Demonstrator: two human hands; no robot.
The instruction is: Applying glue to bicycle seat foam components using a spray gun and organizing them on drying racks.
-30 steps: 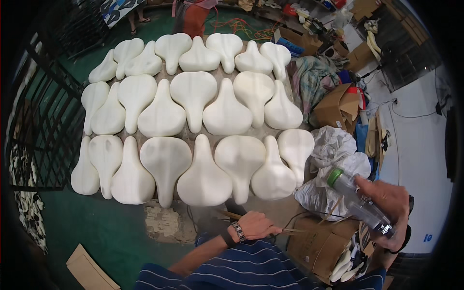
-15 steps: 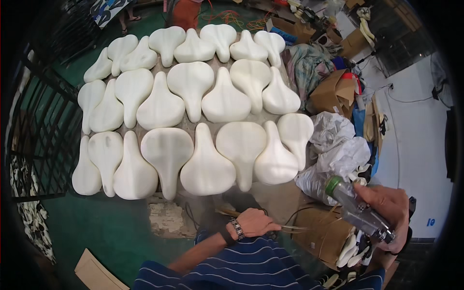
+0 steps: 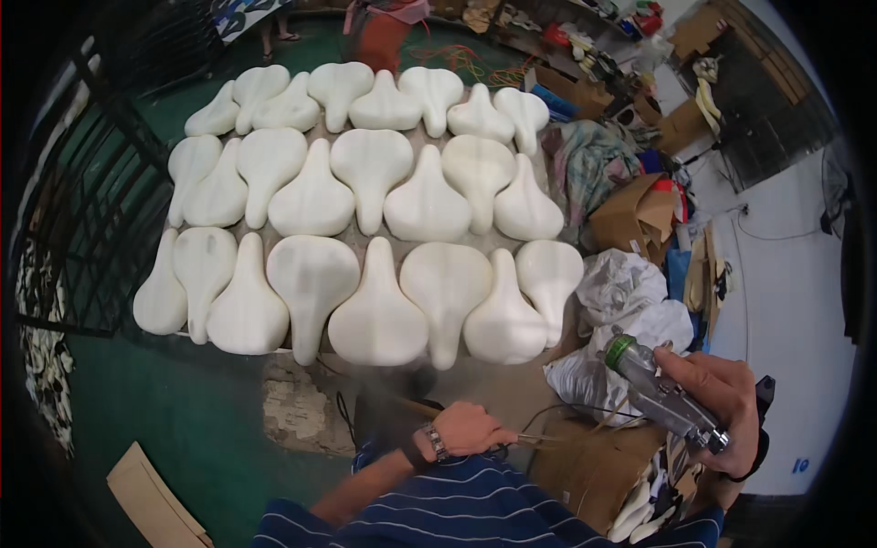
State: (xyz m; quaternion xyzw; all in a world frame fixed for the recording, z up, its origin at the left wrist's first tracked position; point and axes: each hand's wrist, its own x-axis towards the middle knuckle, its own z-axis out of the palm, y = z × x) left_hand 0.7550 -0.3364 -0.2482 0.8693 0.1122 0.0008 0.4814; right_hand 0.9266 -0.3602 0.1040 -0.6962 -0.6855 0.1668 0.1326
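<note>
Pale cream bicycle saddles (image 3: 378,320) lie in three rows on a worn, greyish table (image 3: 498,239), their noses pointing alternately toward and away from me. My right hand (image 3: 720,395) is wrapped round a metallic spray gun (image 3: 665,400) with a green ring, right of the front row. The gun's ringed end faces left and away from me. Close to my waist, my left hand (image 3: 468,429) is closed on a thin, pale hose (image 3: 541,440). A watch and a dark band circle that wrist. Faint haze hangs between the front row and my body.
Silvery plastic bags (image 3: 630,297) crowd the table's right side, with cardboard boxes (image 3: 632,217) and cloth (image 3: 589,163) behind. Another box (image 3: 594,470) stands below my right hand. Black metal bars (image 3: 91,233) rise at left. Cardboard (image 3: 155,498) lies on the green floor.
My view has tilted and shifted, so the table sits slightly rotated in the picture. My right hand keeps the spray gun, now a little farther left in view; my left hand keeps the hose.
</note>
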